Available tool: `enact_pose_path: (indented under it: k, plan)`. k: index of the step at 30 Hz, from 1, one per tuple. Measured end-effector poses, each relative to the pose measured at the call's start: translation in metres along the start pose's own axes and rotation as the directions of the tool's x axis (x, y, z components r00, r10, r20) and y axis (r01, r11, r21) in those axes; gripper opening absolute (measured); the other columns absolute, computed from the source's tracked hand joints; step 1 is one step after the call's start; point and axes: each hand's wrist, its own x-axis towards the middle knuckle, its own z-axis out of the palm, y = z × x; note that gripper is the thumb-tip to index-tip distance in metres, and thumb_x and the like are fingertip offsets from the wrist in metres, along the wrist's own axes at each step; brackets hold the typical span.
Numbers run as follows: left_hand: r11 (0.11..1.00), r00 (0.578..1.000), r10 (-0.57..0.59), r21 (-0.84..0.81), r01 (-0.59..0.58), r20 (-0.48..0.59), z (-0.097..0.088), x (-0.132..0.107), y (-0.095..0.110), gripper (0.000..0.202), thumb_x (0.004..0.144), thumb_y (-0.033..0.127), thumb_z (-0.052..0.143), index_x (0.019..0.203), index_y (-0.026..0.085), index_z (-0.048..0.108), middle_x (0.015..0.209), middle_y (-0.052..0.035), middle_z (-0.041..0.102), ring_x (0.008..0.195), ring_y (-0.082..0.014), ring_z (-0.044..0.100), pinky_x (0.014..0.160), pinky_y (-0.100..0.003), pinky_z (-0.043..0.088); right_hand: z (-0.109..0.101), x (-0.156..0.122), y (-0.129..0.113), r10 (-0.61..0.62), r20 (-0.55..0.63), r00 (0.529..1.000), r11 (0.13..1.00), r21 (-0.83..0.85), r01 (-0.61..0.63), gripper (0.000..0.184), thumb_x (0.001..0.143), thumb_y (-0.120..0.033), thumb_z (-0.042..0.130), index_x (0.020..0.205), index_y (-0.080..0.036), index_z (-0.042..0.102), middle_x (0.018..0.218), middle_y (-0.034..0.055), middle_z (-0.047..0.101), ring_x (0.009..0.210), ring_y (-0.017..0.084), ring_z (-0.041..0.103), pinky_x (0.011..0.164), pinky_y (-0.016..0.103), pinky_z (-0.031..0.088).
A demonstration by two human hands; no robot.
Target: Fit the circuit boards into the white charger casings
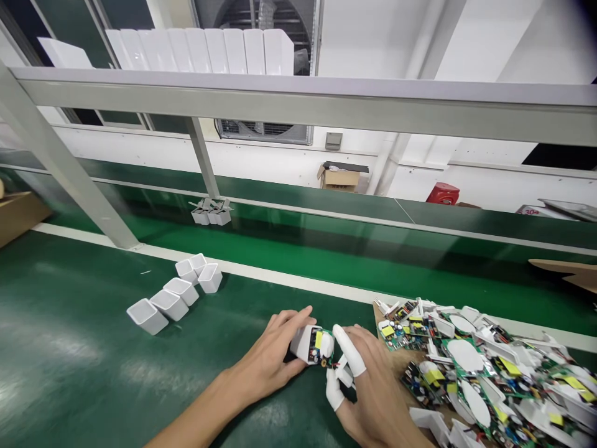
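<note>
Between my hands, a white plastic charger case (pixel 302 343) lies with its open end facing right. My left hand (pixel 275 350) is wrapped around it. A small circuit board (pixel 321 346), bearing yellow-wrapped and white parts, sits partly within the mouth of the case. My right hand (pixel 368 373) wears white finger covers on the thumb and index finger. It grips the board's outer end, where a small white plastic piece (pixel 344 373) and short wires show. The exact contact under the right fingers is partly hidden.
On the right, a heap of circuit boards and white plastic pieces (pixel 466 358) lies on cardboard. Several white cases (pixel 168 303) stand at left on the green table (pixel 69 323). A green conveyor belt (pixel 289 249) runs behind. Overhead, a shelf beam (pixel 298 102) carries a row of white cases.
</note>
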Motion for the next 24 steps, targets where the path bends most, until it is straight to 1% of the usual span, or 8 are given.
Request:
enact_pose_path:
  k: [7,11,15,17,18,20,22,24]
  plan:
    - [1.0,1.0,0.014,-0.015,-0.014,-0.012,0.003,0.002,-0.001,0.093,0.097,0.012,0.066,0.166,0.041,0.012,0.148,-0.0054,0.06,0.136,-0.0301,0.049,0.12,-0.055,0.036,0.002,-0.003,0.0,0.016,0.031,0.999,1.0,0.009,-0.016,0.065,0.086,-0.009,0.052,0.15,-0.011,0.043,0.122,0.0169,0.068,0.117,0.034,0.064,0.093,0.054,0.06]
    - [0.998,1.0,0.031,-0.056,-0.031,-0.002,0.007,0.003,0.004,0.102,0.091,0.012,0.074,0.166,0.042,0.012,0.146,-0.0056,0.06,0.134,-0.0308,0.049,0.117,-0.053,0.041,0.007,-0.01,-0.001,0.031,0.099,0.995,0.997,0.073,-0.038,0.063,0.085,-0.012,0.056,0.148,-0.013,0.046,0.123,0.0167,0.069,0.117,0.036,0.065,0.098,0.058,0.06]
    - [0.987,0.997,0.062,-0.15,-0.053,0.054,0.006,-0.001,0.003,0.101,0.091,0.013,0.07,0.168,0.038,0.009,0.148,-0.0081,0.057,0.133,-0.0289,0.054,0.113,-0.048,0.049,0.007,-0.016,0.006,0.222,0.218,0.95,0.917,0.286,-0.279,0.06,0.096,-0.027,0.062,0.152,-0.019,0.043,0.122,0.013,0.072,0.111,0.029,0.072,0.093,0.045,0.065]
    - [0.982,0.998,0.023,-0.187,-0.014,0.05,0.004,-0.003,0.001,0.094,0.093,0.013,0.063,0.167,0.037,0.011,0.149,-0.008,0.057,0.132,-0.0273,0.058,0.114,-0.047,0.049,0.007,-0.016,0.011,0.315,0.213,0.925,0.855,0.36,-0.374,0.039,0.102,-0.026,0.055,0.141,-0.022,0.054,0.117,0.01,0.074,0.107,0.023,0.075,0.091,0.036,0.066]
    - [0.978,0.999,-0.007,-0.207,0.015,0.04,0.002,-0.004,0.0,0.09,0.094,0.012,0.059,0.167,0.036,0.014,0.149,-0.0077,0.058,0.129,-0.0261,0.06,0.114,-0.046,0.05,0.008,-0.016,0.012,0.324,0.197,0.925,0.845,0.38,-0.377,0.03,0.104,-0.023,0.052,0.132,-0.023,0.06,0.117,0.0093,0.075,0.107,0.022,0.075,0.093,0.035,0.065]
    - [0.963,0.998,-0.049,-0.265,0.055,0.028,0.0,-0.004,-0.001,0.085,0.095,0.012,0.057,0.166,0.035,0.018,0.147,-0.0074,0.06,0.124,-0.0242,0.065,0.113,-0.045,0.051,0.013,-0.015,0.012,0.266,0.197,0.944,0.857,0.4,-0.325,0.024,0.103,-0.02,0.053,0.123,-0.024,0.066,0.126,0.0107,0.073,0.116,0.023,0.073,0.099,0.035,0.063]
    - [0.944,0.997,-0.064,-0.322,0.072,0.035,-0.003,-0.005,0.0,0.083,0.095,0.014,0.057,0.166,0.033,0.019,0.15,-0.0085,0.059,0.128,-0.0252,0.064,0.114,-0.046,0.05,0.019,-0.014,0.008,0.161,0.237,0.958,0.88,0.405,-0.248,0.032,0.101,-0.02,0.057,0.133,-0.023,0.064,0.14,0.0134,0.066,0.128,0.026,0.068,0.108,0.039,0.058]
    - [0.929,0.995,-0.081,-0.358,0.097,0.059,-0.006,-0.006,0.001,0.084,0.096,0.015,0.057,0.168,0.033,0.017,0.157,-0.0097,0.055,0.139,-0.0279,0.058,0.117,-0.049,0.047,0.025,-0.013,0.003,0.082,0.255,0.963,0.898,0.401,-0.182,0.043,0.101,-0.016,0.056,0.144,-0.023,0.057,0.142,0.0148,0.064,0.13,0.026,0.066,0.108,0.038,0.058]
